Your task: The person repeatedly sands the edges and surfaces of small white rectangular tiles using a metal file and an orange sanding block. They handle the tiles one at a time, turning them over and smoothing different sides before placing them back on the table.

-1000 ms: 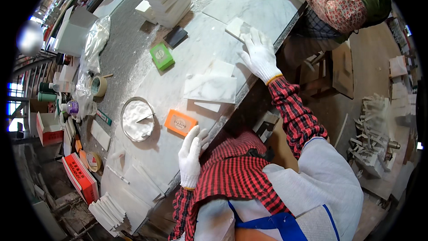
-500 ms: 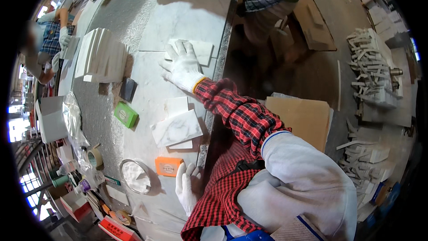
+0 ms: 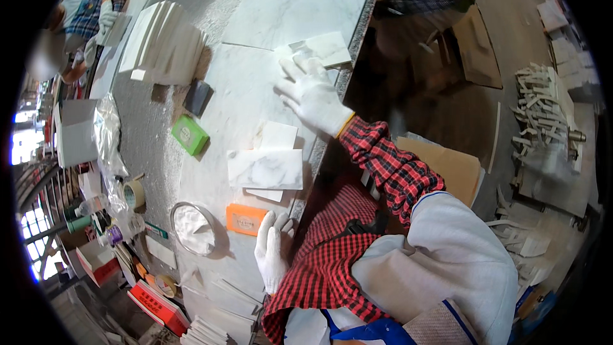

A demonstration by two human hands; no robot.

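Note:
My right hand point(image 3: 313, 92), in a white knit glove, reaches up over the worktop with its fingers spread. Its fingertips meet the near edge of a white marble tile point(image 3: 329, 49) lying by the table's edge. My left hand point(image 3: 273, 250), gloved alike, rests low at the table edge with its fingers extended and nothing visibly held. Beside its fingertips sits an orange hand pad block point(image 3: 246, 218). Between the hands, a grey-veined marble tile point(image 3: 265, 169) lies across paler white pieces point(image 3: 278, 134). A green block point(image 3: 189, 135) and a dark block point(image 3: 198, 98) are farther left.
A stack of white tiles point(image 3: 163, 41) stands at the upper left. A round dish of white material point(image 3: 193, 230), a tape roll point(image 3: 133, 193) and a red box point(image 3: 159, 306) are lower left. Co-workers show at the upper left and upper right. Cardboard point(image 3: 440, 163) lies right of the table.
The view has shifted. My right hand has slid back from atop the marble tile to its near edge, and that tile is angled differently. The co-worker's gloved hand at the top is out of sight.

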